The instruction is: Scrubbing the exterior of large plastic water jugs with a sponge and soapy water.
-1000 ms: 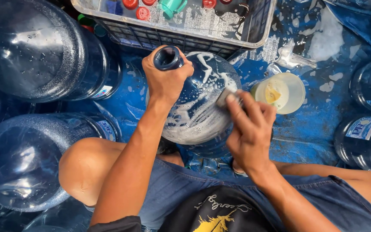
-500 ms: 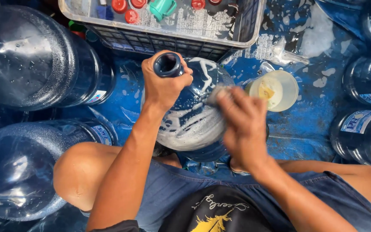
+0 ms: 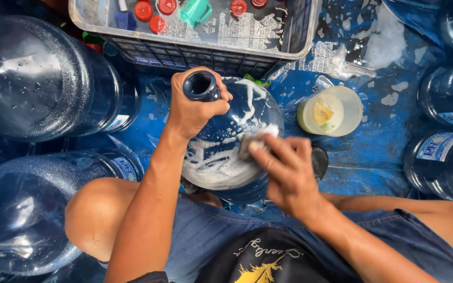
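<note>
At frame centre, the right hand [image 3: 288, 170] presses a small grey sponge [image 3: 251, 142] against the soapy blue plastic water jug [image 3: 226, 152], fingers closed on it. The left hand [image 3: 192, 107] grips the jug's neck. Beyond, upper frame, a grey plastic crate [image 3: 195, 52] holds red caps [image 3: 150, 13].

Place: a water-jug washing area, seemingly at a refilling station.
Jugs: big blue water jugs [image 3: 38, 78] are crowding a wet blue floor [image 3: 373, 157].
Suds: foam is coating the soapy jug [image 3: 226, 152].
Supplies: a grey crate [image 3: 195, 52] is holding red caps [image 3: 143, 10]; a soap tub [image 3: 331, 111] is sitting nearby.
</note>
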